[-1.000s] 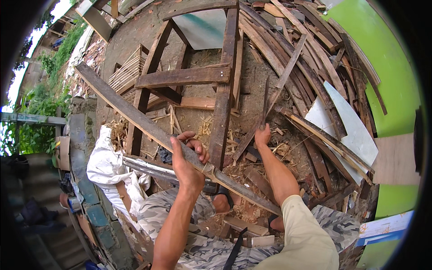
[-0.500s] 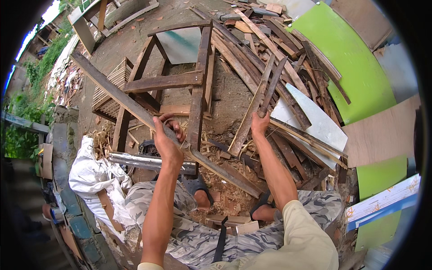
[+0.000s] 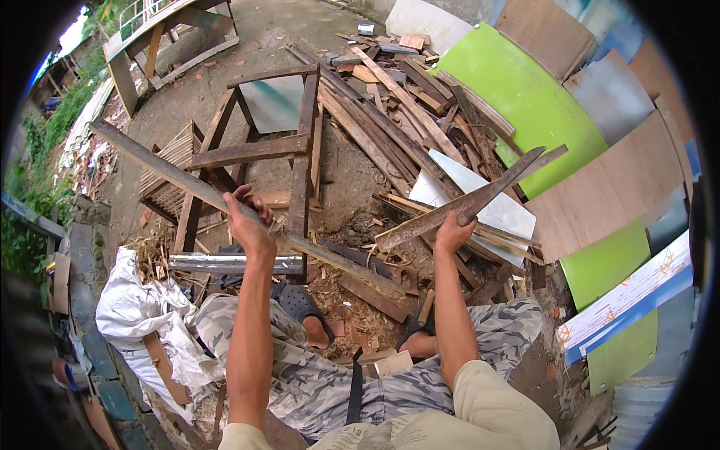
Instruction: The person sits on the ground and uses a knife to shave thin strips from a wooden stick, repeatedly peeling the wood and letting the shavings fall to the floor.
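Observation:
My left hand [image 3: 251, 225] is closed round a long, narrow wooden strip [image 3: 165, 163]. The strip slants from the upper left down toward my feet, passing in front of a dark wooden frame [image 3: 251, 154]. In my right hand [image 3: 454, 234] are two long brown pieces that cross. One is a broad, flat piece [image 3: 420, 227] with a curved, pointed far end; the other is narrower and straight-ended [image 3: 551, 156]. I cannot tell whether either is a blade or only wood. Both point up and to the right, over the scrap pile.
A heap of scrap wood [image 3: 420, 97] spreads ahead and right, beside a green panel [image 3: 525, 97] and a plywood sheet [image 3: 615, 187]. A slatted crate [image 3: 169, 161] sits behind the frame. At left lies a white sack [image 3: 131, 300]. Wood chips cover the ground near my feet.
The two pieces in my right hand have swung from nearly upright to slanting rightward. My left hand still grips the strip. The whole view has shifted slightly.

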{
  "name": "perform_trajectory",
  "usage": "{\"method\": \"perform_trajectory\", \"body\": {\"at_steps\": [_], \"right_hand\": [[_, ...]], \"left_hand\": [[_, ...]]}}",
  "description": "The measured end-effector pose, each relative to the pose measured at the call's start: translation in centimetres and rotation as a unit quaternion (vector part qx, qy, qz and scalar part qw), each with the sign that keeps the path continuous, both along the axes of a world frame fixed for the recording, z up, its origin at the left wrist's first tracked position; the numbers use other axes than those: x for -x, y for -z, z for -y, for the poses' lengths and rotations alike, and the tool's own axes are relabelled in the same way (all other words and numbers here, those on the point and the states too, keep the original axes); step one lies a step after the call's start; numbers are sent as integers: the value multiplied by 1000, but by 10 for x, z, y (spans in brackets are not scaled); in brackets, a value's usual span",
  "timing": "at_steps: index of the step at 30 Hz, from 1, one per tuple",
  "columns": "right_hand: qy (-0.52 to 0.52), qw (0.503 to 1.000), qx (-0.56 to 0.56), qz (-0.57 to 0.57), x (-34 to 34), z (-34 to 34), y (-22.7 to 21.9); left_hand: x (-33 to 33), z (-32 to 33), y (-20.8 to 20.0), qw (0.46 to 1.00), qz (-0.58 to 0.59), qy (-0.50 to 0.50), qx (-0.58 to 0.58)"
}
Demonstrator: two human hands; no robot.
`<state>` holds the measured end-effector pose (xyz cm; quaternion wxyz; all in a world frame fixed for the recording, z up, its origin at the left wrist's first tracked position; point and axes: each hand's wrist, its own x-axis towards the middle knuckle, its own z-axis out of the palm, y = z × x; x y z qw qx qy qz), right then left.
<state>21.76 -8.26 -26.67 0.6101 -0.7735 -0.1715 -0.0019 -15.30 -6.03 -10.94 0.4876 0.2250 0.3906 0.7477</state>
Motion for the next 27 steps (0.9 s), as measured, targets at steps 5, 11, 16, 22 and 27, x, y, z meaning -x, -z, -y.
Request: {"method": "perform_trajectory", "body": {"at_steps": [5,11,16,22,27], "right_hand": [[-61,987,67,-130,-40,-9,-4],[-215,954,164,-126,-58,37,-14],[-389,884,232,-116,-14,90,-84],[-480,855,197,-10,-5,126,-93],[-460,845,264,-64,5,128,-93]], "left_hand": [[0,1,-5,999,16,-5,-31],[-10,0,-10,996,22,-10,-81],[-15,3,-8,983,-174,-57,-31],[-37,-11,43,938,-314,61,136],[-54,2,36,906,-400,55,125]]}}
